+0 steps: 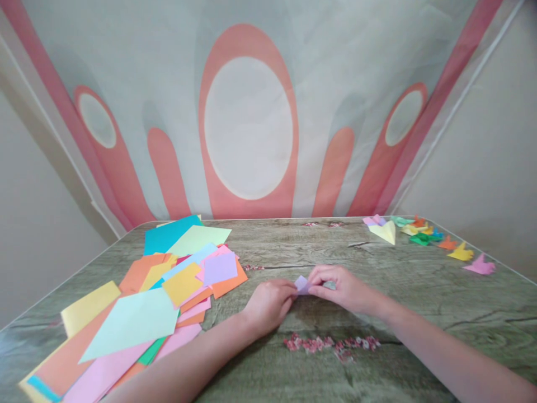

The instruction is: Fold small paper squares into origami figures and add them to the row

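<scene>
- Two hands in close: left hand (pixel 272 302) and right hand (pixel 338 285) pinch one small lilac paper (pixel 301 284), lower centre of the frame.
- Lower left, a sprawling heap of coloured paper (pixel 134 319), the left forearm (pixel 201 352) screening part of it!
- Right side, folded paper figures (pixel 420 239) dot the tabletop (pixel 285 246).
- Patterned backdrop (pixel 247 129) fills the top.

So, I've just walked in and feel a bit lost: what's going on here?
A person is handling a small purple paper, held at the fingertips of the left hand and right hand above the table. A loose pile of coloured sheets lies to the left; small folded shapes sit at the far right.
</scene>
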`<action>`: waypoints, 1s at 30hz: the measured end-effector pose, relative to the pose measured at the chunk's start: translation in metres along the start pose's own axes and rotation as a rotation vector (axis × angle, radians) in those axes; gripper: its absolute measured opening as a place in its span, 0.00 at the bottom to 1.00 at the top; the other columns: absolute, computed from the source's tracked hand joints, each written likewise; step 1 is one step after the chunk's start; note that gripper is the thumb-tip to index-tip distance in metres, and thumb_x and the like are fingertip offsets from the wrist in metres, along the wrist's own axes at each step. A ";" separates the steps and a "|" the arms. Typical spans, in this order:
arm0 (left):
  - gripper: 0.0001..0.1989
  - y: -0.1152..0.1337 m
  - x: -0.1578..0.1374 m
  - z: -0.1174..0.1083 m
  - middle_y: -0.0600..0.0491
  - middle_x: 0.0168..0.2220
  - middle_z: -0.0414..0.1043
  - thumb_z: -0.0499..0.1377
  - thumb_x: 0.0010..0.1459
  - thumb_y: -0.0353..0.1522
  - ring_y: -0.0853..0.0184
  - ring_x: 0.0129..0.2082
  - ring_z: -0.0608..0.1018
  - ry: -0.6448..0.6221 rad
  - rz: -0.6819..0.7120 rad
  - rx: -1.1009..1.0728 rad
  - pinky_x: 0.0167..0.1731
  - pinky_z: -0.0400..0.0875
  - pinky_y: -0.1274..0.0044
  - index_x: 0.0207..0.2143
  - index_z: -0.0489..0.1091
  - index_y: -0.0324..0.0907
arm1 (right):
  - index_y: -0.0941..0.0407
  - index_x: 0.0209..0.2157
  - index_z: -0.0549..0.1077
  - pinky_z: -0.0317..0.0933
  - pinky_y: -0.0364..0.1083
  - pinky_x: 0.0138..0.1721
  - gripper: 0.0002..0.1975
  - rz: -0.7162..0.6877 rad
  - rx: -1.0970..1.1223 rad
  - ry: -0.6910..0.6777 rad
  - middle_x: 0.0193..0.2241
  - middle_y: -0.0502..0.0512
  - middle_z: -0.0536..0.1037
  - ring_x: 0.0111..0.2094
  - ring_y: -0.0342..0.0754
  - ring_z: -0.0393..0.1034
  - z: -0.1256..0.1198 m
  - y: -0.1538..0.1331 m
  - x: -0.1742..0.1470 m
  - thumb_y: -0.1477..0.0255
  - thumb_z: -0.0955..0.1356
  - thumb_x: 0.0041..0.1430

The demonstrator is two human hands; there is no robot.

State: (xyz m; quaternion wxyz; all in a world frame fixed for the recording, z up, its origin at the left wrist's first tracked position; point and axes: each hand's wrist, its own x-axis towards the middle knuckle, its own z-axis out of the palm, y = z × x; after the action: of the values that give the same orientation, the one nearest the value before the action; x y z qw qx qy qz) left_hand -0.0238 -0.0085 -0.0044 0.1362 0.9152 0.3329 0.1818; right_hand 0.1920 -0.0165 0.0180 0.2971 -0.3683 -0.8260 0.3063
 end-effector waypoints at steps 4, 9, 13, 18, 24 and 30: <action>0.11 -0.008 0.000 0.004 0.53 0.42 0.72 0.52 0.57 0.28 0.66 0.41 0.73 0.015 -0.016 -0.060 0.45 0.66 0.76 0.38 0.73 0.42 | 0.57 0.27 0.72 0.59 0.42 0.36 0.08 0.050 -0.023 -0.154 0.30 0.51 0.73 0.33 0.43 0.67 -0.006 0.012 -0.001 0.69 0.65 0.57; 0.13 -0.007 0.001 -0.002 0.52 0.40 0.73 0.51 0.60 0.35 0.66 0.40 0.73 0.014 -0.041 -0.132 0.43 0.67 0.77 0.36 0.74 0.42 | 0.58 0.23 0.69 0.56 0.42 0.32 0.11 0.088 -0.087 -0.154 0.27 0.50 0.71 0.30 0.43 0.65 -0.003 0.016 -0.001 0.69 0.64 0.57; 0.15 -0.005 0.002 -0.005 0.51 0.39 0.74 0.46 0.62 0.34 0.67 0.40 0.74 0.037 -0.095 -0.193 0.43 0.66 0.77 0.38 0.73 0.42 | 0.58 0.22 0.67 0.56 0.41 0.31 0.11 0.143 -0.108 -0.074 0.27 0.50 0.71 0.29 0.42 0.65 0.002 0.020 0.000 0.70 0.64 0.57; 0.17 -0.009 0.001 -0.001 0.53 0.39 0.73 0.50 0.59 0.32 0.66 0.40 0.74 0.093 -0.185 -0.221 0.42 0.67 0.76 0.52 0.62 0.44 | 0.57 0.22 0.68 0.56 0.42 0.32 0.09 0.203 -0.167 0.013 0.28 0.51 0.71 0.30 0.43 0.65 0.009 0.027 0.001 0.70 0.65 0.55; 0.14 -0.009 -0.001 0.000 0.51 0.41 0.72 0.48 0.61 0.32 0.65 0.41 0.72 0.081 -0.098 -0.094 0.43 0.66 0.74 0.46 0.67 0.44 | 0.57 0.22 0.68 0.57 0.43 0.30 0.09 0.230 -0.242 0.116 0.26 0.51 0.69 0.27 0.43 0.63 0.019 0.028 0.002 0.71 0.65 0.55; 0.14 -0.009 -0.003 -0.001 0.50 0.34 0.69 0.47 0.62 0.34 0.66 0.36 0.71 0.076 -0.063 0.050 0.38 0.66 0.75 0.42 0.71 0.43 | 0.57 0.22 0.66 0.57 0.43 0.29 0.09 0.218 -0.282 0.193 0.27 0.51 0.66 0.27 0.43 0.63 0.031 0.033 -0.001 0.72 0.65 0.55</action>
State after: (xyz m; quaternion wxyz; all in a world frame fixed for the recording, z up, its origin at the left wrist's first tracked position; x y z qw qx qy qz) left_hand -0.0310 -0.0036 -0.0072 0.1064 0.8999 0.3708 0.2036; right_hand 0.1838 -0.0084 -0.0257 0.2854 -0.5209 -0.7838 0.1813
